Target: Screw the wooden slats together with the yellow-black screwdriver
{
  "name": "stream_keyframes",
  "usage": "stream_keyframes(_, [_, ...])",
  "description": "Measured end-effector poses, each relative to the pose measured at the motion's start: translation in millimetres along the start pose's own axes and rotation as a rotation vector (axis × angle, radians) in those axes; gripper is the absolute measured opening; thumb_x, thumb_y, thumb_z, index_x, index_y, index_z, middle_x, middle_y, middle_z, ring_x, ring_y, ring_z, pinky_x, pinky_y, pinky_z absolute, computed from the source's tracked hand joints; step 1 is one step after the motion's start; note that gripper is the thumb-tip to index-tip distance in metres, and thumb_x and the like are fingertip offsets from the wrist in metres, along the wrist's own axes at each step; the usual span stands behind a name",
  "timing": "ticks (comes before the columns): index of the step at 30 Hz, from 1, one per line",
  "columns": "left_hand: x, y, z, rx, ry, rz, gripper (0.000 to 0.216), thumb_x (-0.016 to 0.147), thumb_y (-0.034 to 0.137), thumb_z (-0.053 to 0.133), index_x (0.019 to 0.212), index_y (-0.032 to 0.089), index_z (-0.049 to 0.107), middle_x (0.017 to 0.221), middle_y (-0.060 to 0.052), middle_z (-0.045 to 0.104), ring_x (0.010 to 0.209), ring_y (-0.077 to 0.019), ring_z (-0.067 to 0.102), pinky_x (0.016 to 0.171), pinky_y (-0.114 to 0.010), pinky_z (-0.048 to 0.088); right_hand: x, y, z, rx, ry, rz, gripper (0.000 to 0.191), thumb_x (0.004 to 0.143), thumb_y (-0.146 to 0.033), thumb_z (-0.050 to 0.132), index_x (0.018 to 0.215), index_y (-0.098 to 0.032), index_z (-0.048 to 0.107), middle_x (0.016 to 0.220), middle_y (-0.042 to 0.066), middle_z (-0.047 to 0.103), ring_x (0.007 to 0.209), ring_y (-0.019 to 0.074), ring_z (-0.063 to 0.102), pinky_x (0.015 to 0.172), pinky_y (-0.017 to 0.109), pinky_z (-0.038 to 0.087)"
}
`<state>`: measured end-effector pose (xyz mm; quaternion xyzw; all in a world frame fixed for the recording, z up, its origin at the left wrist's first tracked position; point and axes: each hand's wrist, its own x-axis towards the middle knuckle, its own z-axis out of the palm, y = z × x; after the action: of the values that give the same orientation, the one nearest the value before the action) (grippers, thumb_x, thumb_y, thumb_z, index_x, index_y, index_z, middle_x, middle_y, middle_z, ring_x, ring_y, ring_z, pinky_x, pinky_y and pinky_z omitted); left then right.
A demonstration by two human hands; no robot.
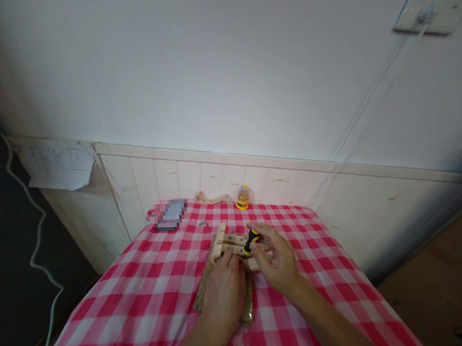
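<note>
My right hand (279, 257) is closed round the handle of a yellow and black screwdriver (251, 241), which tilts with its tip pointing down at a small wooden frame. The frame has pale slats (235, 239) with dark screw holes and a curved wooden side piece (219, 239) at its left. My left hand (225, 281) grips the frame at its near side, its fingertips close to the screwdriver's tip; its palm hides part of the wood. Beneath the frame lies a brown, glossy-edged board or pad (249, 306). The screw under the tip is too small to make out.
A red and white checked cloth (137, 302) covers the table. Behind the frame are several small screws (203, 224), a yellow-capped bit container (243, 197), another curved wooden piece (212, 199) and a blurred phone-like device (174, 215). The wall (200, 169) borders the far edge.
</note>
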<state>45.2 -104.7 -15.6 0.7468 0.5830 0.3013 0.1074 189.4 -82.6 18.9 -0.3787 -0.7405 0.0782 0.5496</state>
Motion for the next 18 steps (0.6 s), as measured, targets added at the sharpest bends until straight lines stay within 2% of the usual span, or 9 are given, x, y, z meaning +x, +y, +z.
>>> stream_keyframes(5, [1.0,-3.7,3.2,0.000,0.004,0.019,0.027,0.098,0.014,0.041,0.094,0.020,0.067,0.100,-0.005,0.070,0.084,-0.0204,0.064,0.073,-0.034,0.045,-0.3,-1.0,0.8,-0.005,0.005,-0.010,0.035,0.092,-0.013,0.060,0.124,-0.025,0.061,0.112,0.010,0.073,0.098,0.0231,0.076,0.083,0.036,0.066])
stream_keyframes(10, [1.3,-3.4,3.4,0.017,0.011,0.021,0.028,0.098,0.015,0.040,0.093,0.020,0.067,0.098,-0.005,0.070,0.082,-0.0200,0.064,0.070,-0.033,0.045,5.0,-0.9,1.0,-0.051,0.073,-0.105,0.032,0.088,-0.010,0.066,0.116,-0.024,0.063,0.102,0.007,0.071,0.089,0.0213,0.074,0.077,0.035,0.065])
stream_keyframes(18, [0.9,-2.8,3.6,-0.005,0.031,0.034,0.028,0.098,0.015,0.042,0.096,0.020,0.069,0.099,-0.006,0.071,0.080,-0.0199,0.064,0.070,-0.034,0.046,9.9,-1.3,2.9,-0.073,0.065,-0.202,0.029,0.089,-0.012,0.069,0.114,-0.026,0.061,0.094,0.005,0.066,0.083,0.0208,0.069,0.070,0.034,0.062])
